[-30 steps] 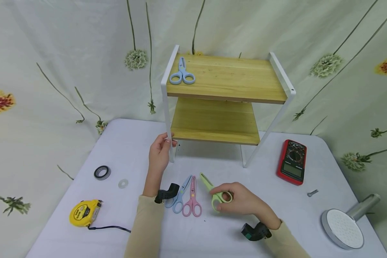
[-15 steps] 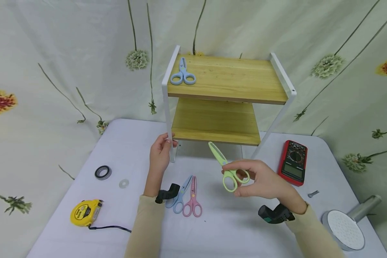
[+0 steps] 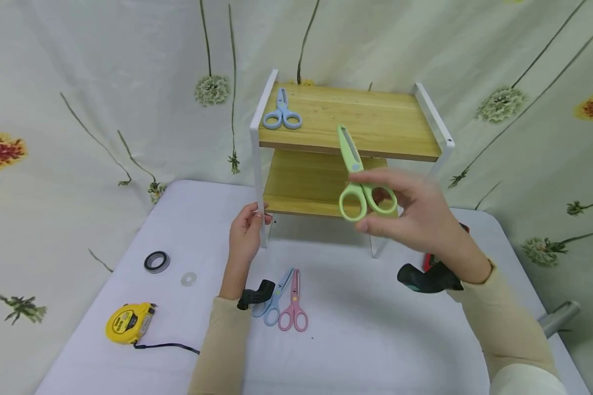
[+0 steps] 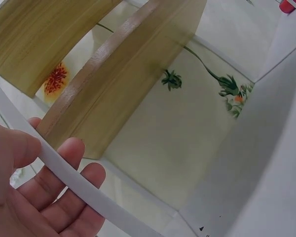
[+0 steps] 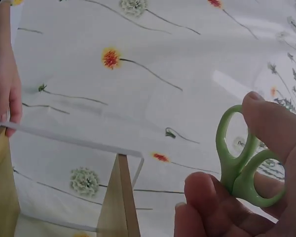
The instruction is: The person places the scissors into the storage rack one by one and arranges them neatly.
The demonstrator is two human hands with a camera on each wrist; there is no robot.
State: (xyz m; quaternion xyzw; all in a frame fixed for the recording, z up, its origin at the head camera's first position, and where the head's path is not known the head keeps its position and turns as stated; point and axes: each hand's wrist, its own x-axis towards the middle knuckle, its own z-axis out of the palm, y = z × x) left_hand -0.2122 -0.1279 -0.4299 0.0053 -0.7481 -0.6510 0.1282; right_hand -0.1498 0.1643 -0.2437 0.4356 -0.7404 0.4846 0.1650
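My right hand (image 3: pixel 415 206) pinches green scissors (image 3: pixel 351 153) by the handles, blades pointing up, in the air before the two-tier wooden shelf (image 3: pixel 365 120). In the right wrist view the green handles (image 5: pixel 232 173) show between thumb and fingers. My left hand (image 3: pixel 246 233) grips the white frame (image 4: pixel 64 168) at the shelf's left side, near the lower board, with fingers curled round the bar. Blue scissors (image 3: pixel 282 112) lie on the top board at its left end. On the table in front, another blue pair of scissors (image 3: pixel 279 296) lies beside pink scissors (image 3: pixel 294 307).
At the table's left are a yellow tape measure (image 3: pixel 128 323), a black ring (image 3: pixel 156 262) and a washer (image 3: pixel 188 278). The right arm mostly covers a red multimeter (image 3: pixel 429 261). A shower head's grey handle (image 3: pixel 559 318) shows at the right edge.
My right hand has picked the green scissors up off the table and carried them up and right to the shelf's height. The left hand keeps its hold on the frame.
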